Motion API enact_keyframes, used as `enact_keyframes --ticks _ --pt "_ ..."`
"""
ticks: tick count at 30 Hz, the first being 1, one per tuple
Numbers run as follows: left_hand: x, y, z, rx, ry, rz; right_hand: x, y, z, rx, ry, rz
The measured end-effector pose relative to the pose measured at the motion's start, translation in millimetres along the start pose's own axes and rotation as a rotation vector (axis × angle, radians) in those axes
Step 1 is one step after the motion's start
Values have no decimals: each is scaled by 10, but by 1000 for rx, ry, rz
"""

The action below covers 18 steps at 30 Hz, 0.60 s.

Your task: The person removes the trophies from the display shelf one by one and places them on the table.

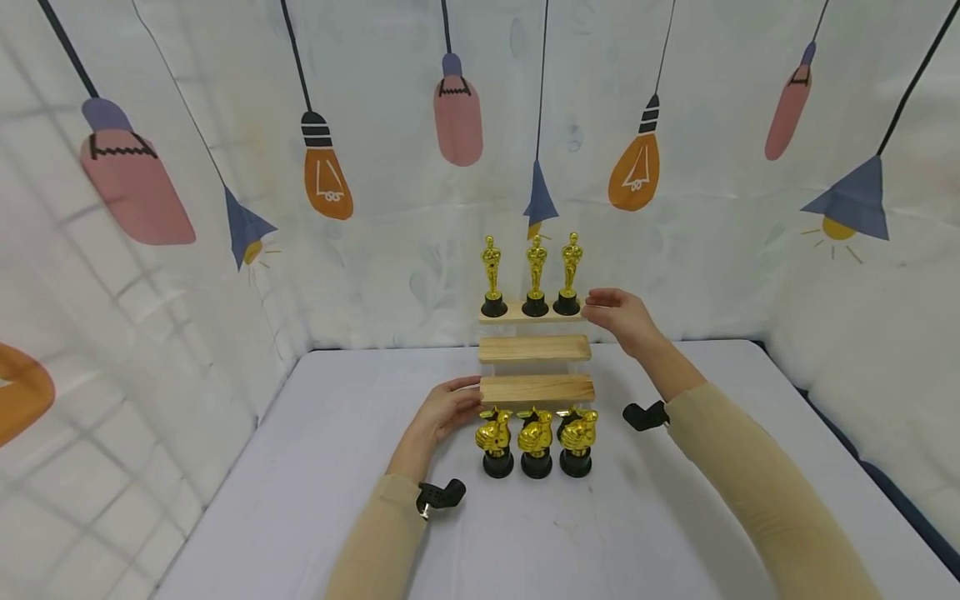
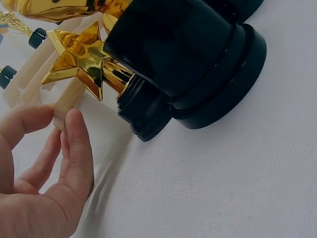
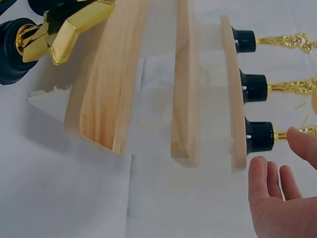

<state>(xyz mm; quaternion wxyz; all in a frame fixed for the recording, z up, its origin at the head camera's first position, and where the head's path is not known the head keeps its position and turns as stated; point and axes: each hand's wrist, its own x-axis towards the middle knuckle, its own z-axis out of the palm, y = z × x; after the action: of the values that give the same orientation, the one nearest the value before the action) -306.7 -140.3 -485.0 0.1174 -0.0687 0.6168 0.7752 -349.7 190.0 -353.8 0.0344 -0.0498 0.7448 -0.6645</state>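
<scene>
A small three-tier wooden stand has a bottom board (image 1: 536,388), a middle board (image 1: 534,347) and a top board (image 3: 237,99). My left hand (image 1: 442,410) pinches the left end of the bottom board between thumb and finger. Three gold figure statuettes (image 1: 536,267) on black bases stand upright along the top board. Beside its right end is my right hand (image 1: 626,321), fingers loosely extended near the rightmost statuette's base (image 3: 260,136). In front of the stand, three rounded gold trophies (image 1: 535,437) stand in a row. Star trophies (image 2: 81,62) behind them are partly hidden.
A white cloth covers the table (image 1: 360,433). Behind it hangs a pale curtain (image 1: 405,250) printed with lamps and bulbs. Each wrist wears a black strap device, the left one (image 1: 442,495) close to the front trophies.
</scene>
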Motion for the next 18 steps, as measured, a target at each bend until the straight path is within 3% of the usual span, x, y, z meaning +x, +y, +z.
enact_keyframes --ticks 18 --pt "-18 -2 1 -10 6 5 223 -69 132 43 55 -18"
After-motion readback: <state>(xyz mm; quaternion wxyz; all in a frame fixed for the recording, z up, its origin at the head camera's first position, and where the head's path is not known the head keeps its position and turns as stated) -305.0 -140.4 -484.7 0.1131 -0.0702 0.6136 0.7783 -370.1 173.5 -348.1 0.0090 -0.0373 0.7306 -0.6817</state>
